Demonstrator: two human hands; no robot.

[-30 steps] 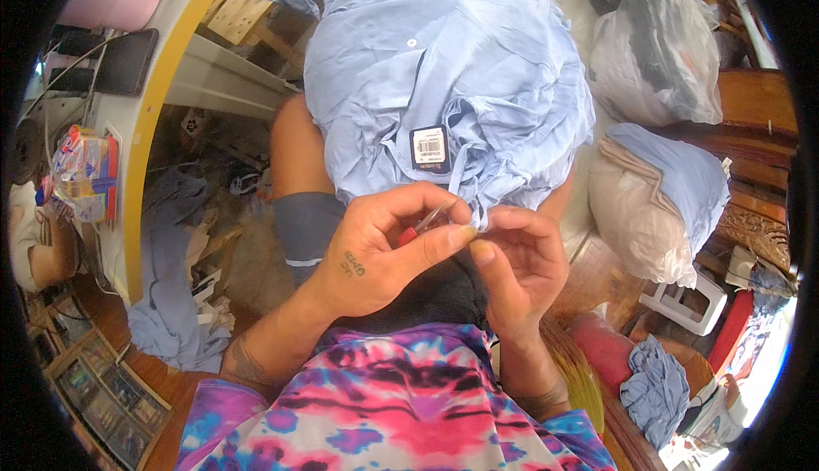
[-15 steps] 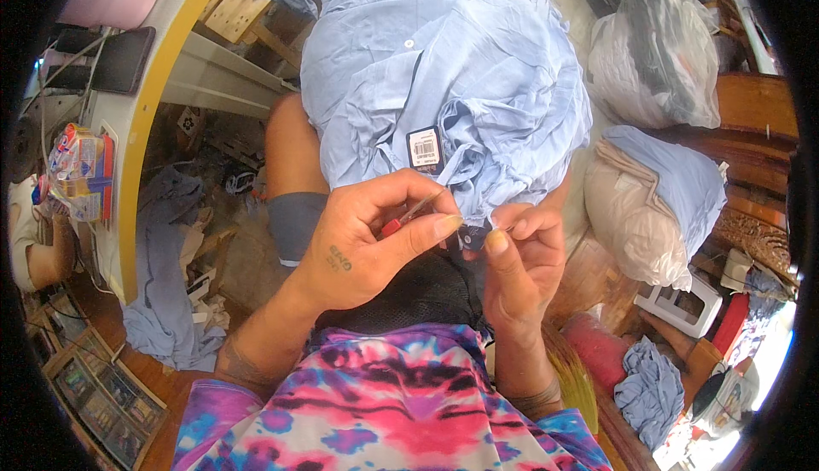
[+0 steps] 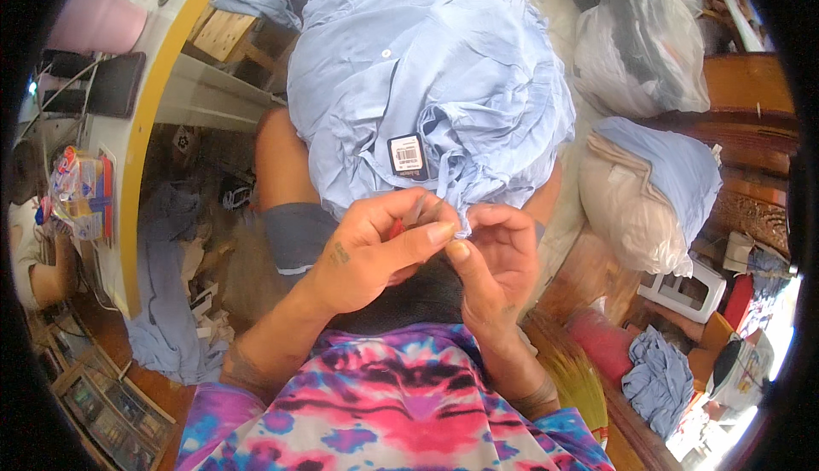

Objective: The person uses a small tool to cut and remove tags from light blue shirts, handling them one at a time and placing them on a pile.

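Observation:
A large heap of light blue cloth garments [image 3: 444,70] lies over my lap, with a dark-edged tag [image 3: 407,157] hanging from it. At its near edge my left hand [image 3: 375,245] is closed around a small tool with a red handle [image 3: 395,229] and a thin metal part. The fingers cover most of that tool, so its exact kind does not show. My right hand [image 3: 499,258] pinches a gathered bit of the blue cloth between thumb and fingers. Both thumbs almost meet at that bit of cloth.
To the left stands a yellow-edged table [image 3: 171,70] holding a pink pot [image 3: 101,14]. Plastic-wrapped bundles [image 3: 640,44] sit at the right, near a white plastic stool [image 3: 685,290]. Blue cloth [image 3: 166,326] lies on the floor; another person's arm [image 3: 53,275] shows far left.
My right hand has moved left and its thumb has closed toward the left thumb. The dark piece with a button that showed between my hands is now hidden. The view has shifted slightly.

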